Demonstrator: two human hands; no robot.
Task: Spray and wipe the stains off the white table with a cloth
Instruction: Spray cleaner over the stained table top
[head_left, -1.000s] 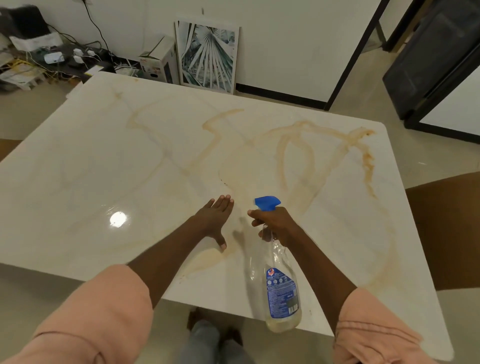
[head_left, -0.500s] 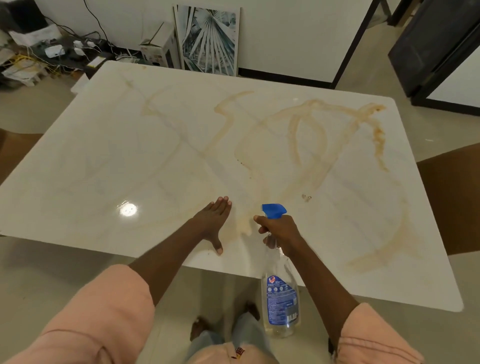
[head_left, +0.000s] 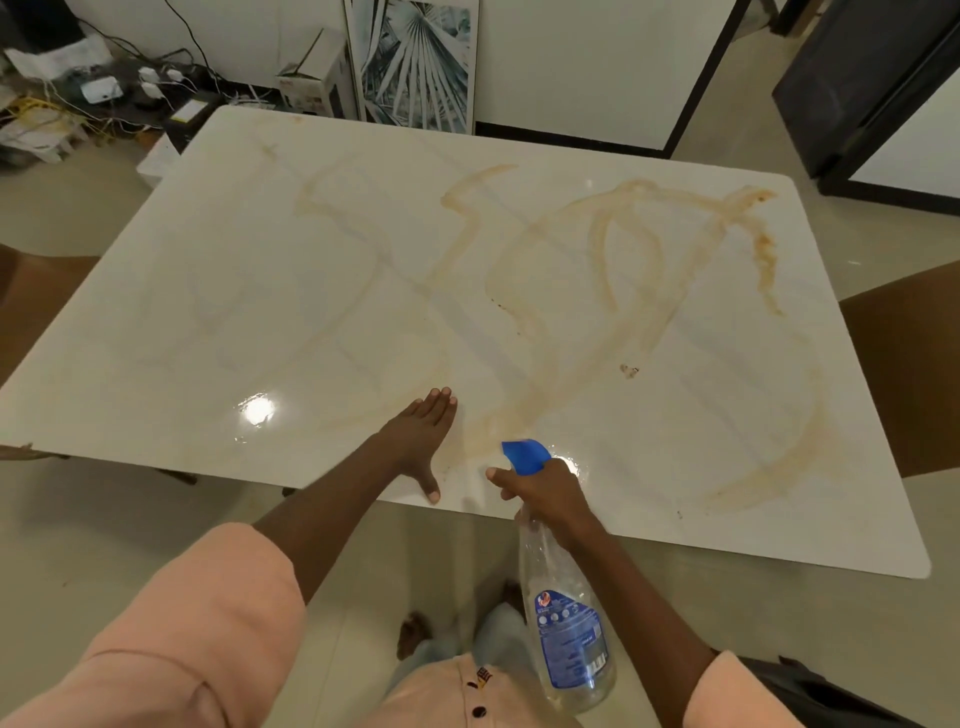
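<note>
The white table (head_left: 218, 312) fills the view, smeared with long curving brown stains (head_left: 613, 291) across its middle and right side. My left hand (head_left: 421, 441) lies flat with straight fingers on the table near the front edge. My right hand (head_left: 545, 493) grips the neck of a clear spray bottle (head_left: 566, 623) with a blue nozzle (head_left: 524, 456) and blue label. The nozzle points over the near edge of the table toward the stains, and the bottle's body hangs below the table edge. No cloth is in view.
Brown chairs stand at the right (head_left: 904, 374) and left (head_left: 31, 296) sides of the table. Behind it, a framed leaf picture (head_left: 415, 62) and a cardboard box (head_left: 311, 83) lean at the wall, with tangled cables (head_left: 78, 98) on the floor at far left.
The view has pulled back and risen, showing more of the table and floor. Both hands now sit nearer the table's front edge, the bottle lower.
</note>
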